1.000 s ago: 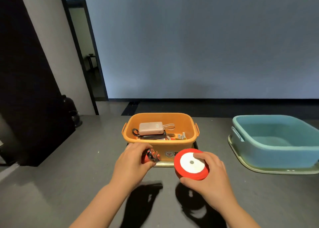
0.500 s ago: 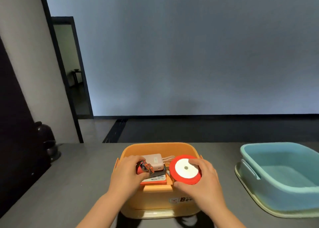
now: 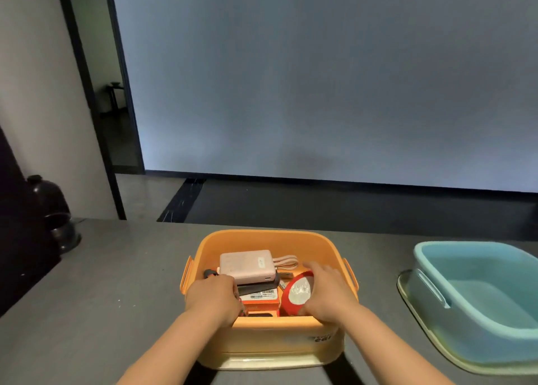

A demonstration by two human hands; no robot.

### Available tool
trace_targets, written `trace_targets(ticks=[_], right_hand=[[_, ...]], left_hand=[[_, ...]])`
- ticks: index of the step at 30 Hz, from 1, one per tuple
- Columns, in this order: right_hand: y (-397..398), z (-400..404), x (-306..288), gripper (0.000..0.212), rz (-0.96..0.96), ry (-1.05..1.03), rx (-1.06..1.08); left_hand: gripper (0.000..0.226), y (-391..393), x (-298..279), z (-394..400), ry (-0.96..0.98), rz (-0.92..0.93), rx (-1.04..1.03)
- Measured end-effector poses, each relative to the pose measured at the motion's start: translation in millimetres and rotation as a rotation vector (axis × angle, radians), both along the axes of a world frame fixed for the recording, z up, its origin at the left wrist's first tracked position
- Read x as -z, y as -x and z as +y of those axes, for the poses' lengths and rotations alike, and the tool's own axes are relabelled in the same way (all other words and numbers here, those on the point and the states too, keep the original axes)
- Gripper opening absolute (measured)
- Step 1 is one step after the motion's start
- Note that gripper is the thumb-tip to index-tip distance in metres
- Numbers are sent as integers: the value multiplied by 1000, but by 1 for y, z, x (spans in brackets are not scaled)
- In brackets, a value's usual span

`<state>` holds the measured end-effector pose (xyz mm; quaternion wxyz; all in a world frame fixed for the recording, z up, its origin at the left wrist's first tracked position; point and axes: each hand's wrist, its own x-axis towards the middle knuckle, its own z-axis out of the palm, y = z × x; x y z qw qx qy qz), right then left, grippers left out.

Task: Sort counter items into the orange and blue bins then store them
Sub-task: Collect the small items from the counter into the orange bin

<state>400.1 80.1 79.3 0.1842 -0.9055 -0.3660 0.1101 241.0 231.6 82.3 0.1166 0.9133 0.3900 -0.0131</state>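
Observation:
The orange bin [image 3: 263, 234] stands on the grey counter [image 3: 116, 282] in front of me, and both my hands are inside it. My left hand [image 3: 214, 297] is curled low at the bin's left front; the small red and silver item it carried is hidden under it. My right hand [image 3: 329, 294] grips the edge of a red ribbon roll [image 3: 297, 293] with a white face, tilted against the bin's right side. A pink power bank [image 3: 247, 265] with a cable and an orange box [image 3: 259, 297] lie in the bin. The blue bin [image 3: 420, 256] sits at the right with nothing in it.
A dark round pot [image 3: 55, 210] stands at the counter's far left edge. The counter's back edge drops to a dark floor. Each bin rests on a pale lid or tray. A doorway opens at the far left.
Both hands moved forward and down from above the counter into the orange bin. The red roll went in with my right hand, and the small red item dropped out of sight under my left.

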Motion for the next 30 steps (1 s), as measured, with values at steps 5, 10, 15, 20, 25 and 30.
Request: trace_targets(ticks=[5, 10, 15, 20, 25, 30], right_hand=[[-3, 10, 6, 96, 56, 185, -14], [-6, 12, 5, 79, 162, 159, -121], [-4, 10, 1, 75, 179, 13, -268], [1, 7, -4, 85, 215, -118, -306], [3, 11, -5, 49, 280, 53, -442], [1, 11, 1, 46, 189, 72, -148]], left_hand=[[25, -6, 7, 1, -9, 107, 1], [32, -8, 12, 1, -21, -10, -34], [31, -4, 14, 0, -32, -198, -88], [27, -2, 15, -2, -64, -300, -111], [24, -1, 18, -3, -80, -340, -135], [18, 0, 17, -6, -85, -389, -134]])
